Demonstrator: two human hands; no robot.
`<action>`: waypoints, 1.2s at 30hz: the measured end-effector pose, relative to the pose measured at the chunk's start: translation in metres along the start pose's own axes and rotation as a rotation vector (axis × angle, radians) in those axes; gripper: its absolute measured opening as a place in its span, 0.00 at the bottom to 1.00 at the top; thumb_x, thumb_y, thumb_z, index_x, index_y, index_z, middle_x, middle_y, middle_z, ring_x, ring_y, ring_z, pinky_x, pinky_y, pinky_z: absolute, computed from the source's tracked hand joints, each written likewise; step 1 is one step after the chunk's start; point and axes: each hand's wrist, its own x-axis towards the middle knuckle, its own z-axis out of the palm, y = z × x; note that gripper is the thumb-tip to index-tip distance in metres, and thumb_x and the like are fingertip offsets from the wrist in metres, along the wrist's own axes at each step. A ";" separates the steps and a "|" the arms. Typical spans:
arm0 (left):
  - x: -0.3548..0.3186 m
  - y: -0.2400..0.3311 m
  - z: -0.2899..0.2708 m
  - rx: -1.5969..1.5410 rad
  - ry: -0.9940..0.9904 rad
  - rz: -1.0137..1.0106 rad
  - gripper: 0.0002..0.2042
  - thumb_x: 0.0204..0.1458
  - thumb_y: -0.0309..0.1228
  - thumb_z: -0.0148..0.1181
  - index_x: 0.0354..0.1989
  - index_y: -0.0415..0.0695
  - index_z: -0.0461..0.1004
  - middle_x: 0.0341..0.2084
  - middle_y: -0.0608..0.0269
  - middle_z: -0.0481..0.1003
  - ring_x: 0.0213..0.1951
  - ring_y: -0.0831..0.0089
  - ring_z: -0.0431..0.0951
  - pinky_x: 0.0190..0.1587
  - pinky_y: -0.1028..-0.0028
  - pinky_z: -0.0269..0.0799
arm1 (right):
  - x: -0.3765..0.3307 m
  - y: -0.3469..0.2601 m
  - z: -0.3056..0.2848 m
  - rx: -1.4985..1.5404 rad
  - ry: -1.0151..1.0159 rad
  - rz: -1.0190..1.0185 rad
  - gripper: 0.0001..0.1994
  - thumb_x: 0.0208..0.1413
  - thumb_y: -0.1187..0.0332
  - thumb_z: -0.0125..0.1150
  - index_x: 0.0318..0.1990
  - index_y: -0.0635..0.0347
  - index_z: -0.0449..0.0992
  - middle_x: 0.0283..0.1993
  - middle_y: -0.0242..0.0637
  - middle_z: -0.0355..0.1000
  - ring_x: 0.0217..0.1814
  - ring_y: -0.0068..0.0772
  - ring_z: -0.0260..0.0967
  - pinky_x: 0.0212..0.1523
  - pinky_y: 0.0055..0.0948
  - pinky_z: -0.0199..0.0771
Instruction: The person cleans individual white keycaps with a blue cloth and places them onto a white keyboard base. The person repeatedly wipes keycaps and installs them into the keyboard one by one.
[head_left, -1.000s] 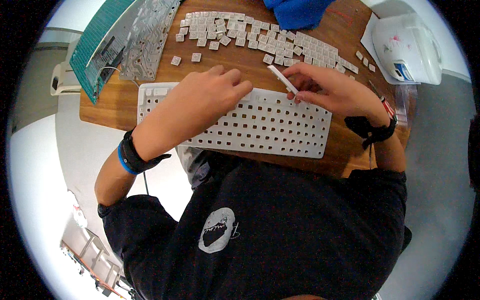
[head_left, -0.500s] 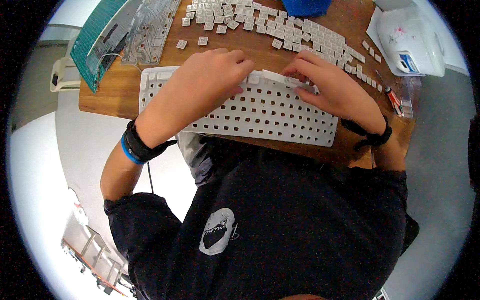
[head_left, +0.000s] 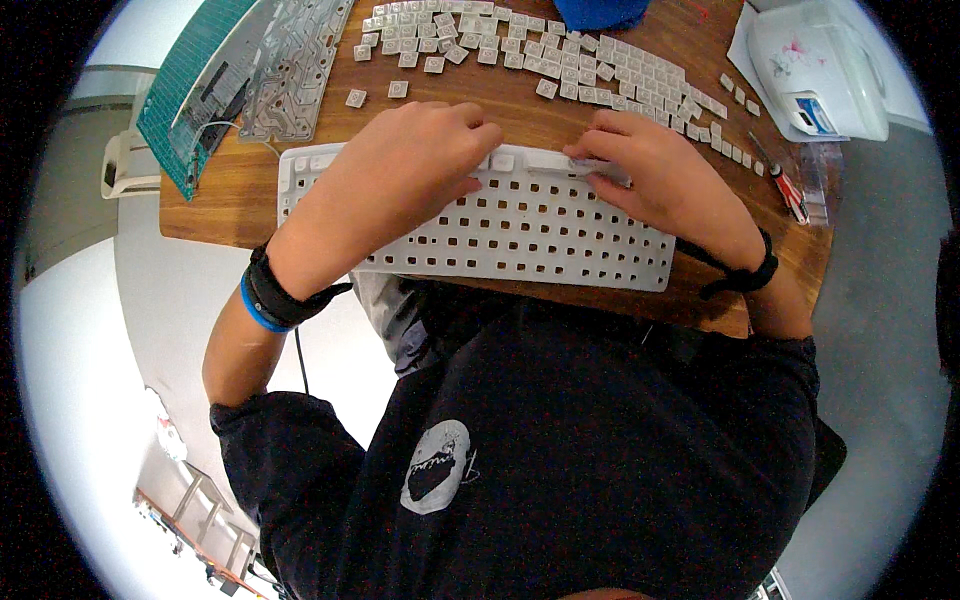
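A white keyboard case [head_left: 520, 235] with rows of square holes lies across the table's near edge, a few keycaps along its far row. My left hand [head_left: 410, 155] is over its left half, thumb and curled fingers closed about its far edge beside a small white keycap [head_left: 502, 162]; some fingertips are hidden. At the far row on the right, my right hand [head_left: 665, 175] pinches a long white space bar [head_left: 548, 161] between thumb and fingers. The bar lies along the row, its right part covered by the fingers.
Many loose white keycaps [head_left: 640, 75] spread over the far table. At far left lie a green cutting mat [head_left: 165, 130] and a clear circuit sheet [head_left: 295, 90]. A red-handled screwdriver [head_left: 788, 192] and a white plastic container [head_left: 820, 60] are at the right. Something blue [head_left: 600, 12] sits at the back.
The space bar, tilted up before, now lies flatter along the far row. My right fingers have shifted slightly left on it. My left hand stays nearly in place.
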 end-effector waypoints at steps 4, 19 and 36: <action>0.004 -0.001 -0.001 0.002 -0.015 0.029 0.19 0.55 0.37 0.73 0.52 0.41 0.78 0.45 0.51 0.81 0.49 0.46 0.83 0.50 0.51 0.82 | 0.001 0.002 -0.001 0.038 -0.010 0.001 0.14 0.58 0.71 0.70 0.51 0.61 0.79 0.48 0.47 0.75 0.52 0.54 0.77 0.52 0.47 0.82; 0.007 -0.002 -0.003 0.008 -0.029 0.049 0.21 0.52 0.33 0.74 0.54 0.41 0.78 0.47 0.52 0.81 0.48 0.46 0.84 0.50 0.52 0.82 | 0.004 0.015 -0.002 0.155 -0.018 -0.011 0.12 0.62 0.70 0.69 0.51 0.62 0.82 0.44 0.49 0.80 0.46 0.54 0.81 0.48 0.47 0.83; 0.006 0.000 0.003 0.037 -0.012 0.046 0.19 0.52 0.33 0.74 0.50 0.41 0.77 0.45 0.52 0.79 0.48 0.47 0.83 0.49 0.53 0.83 | -0.001 -0.007 0.001 -0.015 -0.022 0.000 0.14 0.55 0.71 0.69 0.49 0.58 0.79 0.49 0.44 0.75 0.53 0.53 0.78 0.52 0.48 0.82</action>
